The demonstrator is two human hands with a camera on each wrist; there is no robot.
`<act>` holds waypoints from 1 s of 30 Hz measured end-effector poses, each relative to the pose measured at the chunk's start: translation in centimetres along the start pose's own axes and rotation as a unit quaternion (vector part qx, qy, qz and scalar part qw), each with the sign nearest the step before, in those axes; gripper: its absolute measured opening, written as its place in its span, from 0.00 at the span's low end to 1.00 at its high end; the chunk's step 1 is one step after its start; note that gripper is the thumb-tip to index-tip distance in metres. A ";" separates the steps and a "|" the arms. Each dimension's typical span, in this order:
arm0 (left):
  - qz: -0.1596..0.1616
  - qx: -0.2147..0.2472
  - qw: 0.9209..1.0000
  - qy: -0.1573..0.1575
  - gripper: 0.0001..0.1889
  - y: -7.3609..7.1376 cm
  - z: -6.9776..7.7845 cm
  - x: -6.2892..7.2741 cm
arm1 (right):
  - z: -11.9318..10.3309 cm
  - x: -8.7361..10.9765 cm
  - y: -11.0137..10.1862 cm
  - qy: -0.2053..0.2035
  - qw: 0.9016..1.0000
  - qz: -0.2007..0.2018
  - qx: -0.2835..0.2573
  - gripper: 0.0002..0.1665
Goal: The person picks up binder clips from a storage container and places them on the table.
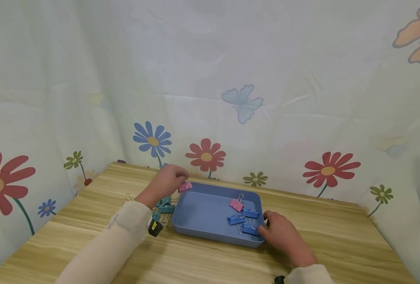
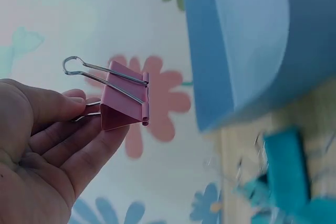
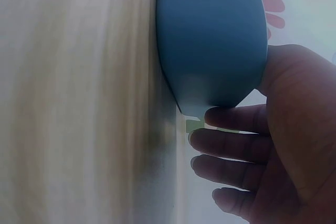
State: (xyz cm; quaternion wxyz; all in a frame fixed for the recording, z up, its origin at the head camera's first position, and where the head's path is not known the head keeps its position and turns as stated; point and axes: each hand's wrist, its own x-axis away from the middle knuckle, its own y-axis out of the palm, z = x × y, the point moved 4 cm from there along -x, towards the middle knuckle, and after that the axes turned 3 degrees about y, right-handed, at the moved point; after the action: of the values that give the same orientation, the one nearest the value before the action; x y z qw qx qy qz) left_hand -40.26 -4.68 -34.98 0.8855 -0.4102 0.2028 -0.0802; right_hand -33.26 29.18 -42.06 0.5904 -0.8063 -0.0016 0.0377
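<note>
My left hand (image 1: 165, 183) is above the far left corner of a blue tray (image 1: 203, 217). Its thumb and fingers pinch a pink binder clip (image 2: 123, 95) by one wire handle; the clip's other handle sticks out freely in the left wrist view. At the tray's right end, my right hand (image 1: 284, 234) grips the wall, thumb over the rim and index finger against the outside. Inside the tray, towards the right, lie another pink binder clip (image 1: 236, 204) and three blue binder clips (image 1: 236, 219).
Left of the tray, several teal binder clips (image 1: 166, 209) lie in a heap on the wooden table (image 1: 181, 264), partly hidden by the left forearm. A flower-printed curtain (image 1: 203, 59) hangs behind the table. A small black box (image 1: 155, 228) sits by the left cuff.
</note>
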 end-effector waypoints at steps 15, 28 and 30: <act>0.042 -0.048 0.997 -0.033 0.14 -5.4 -6.2 0.8 | 0.2 0.0 -0.3 0.012 1.000 -0.011 -0.005 0.24; 0.050 -0.104 0.991 -0.063 0.18 -5.8 -9.3 1.1 | 0.1 0.0 0.0 0.006 1.000 -0.010 -0.008 0.23; 0.048 -0.117 0.990 -0.062 0.18 -5.7 -9.6 1.2 | 0.0 0.0 0.0 0.006 1.000 -0.011 -0.009 0.23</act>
State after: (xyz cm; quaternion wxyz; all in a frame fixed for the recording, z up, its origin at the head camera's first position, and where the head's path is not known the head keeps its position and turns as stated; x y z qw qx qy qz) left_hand -43.11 -15.42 -36.52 0.8450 -0.5050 0.1753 0.0120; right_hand -33.29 29.21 -42.06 0.5835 -0.8117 -0.0070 0.0259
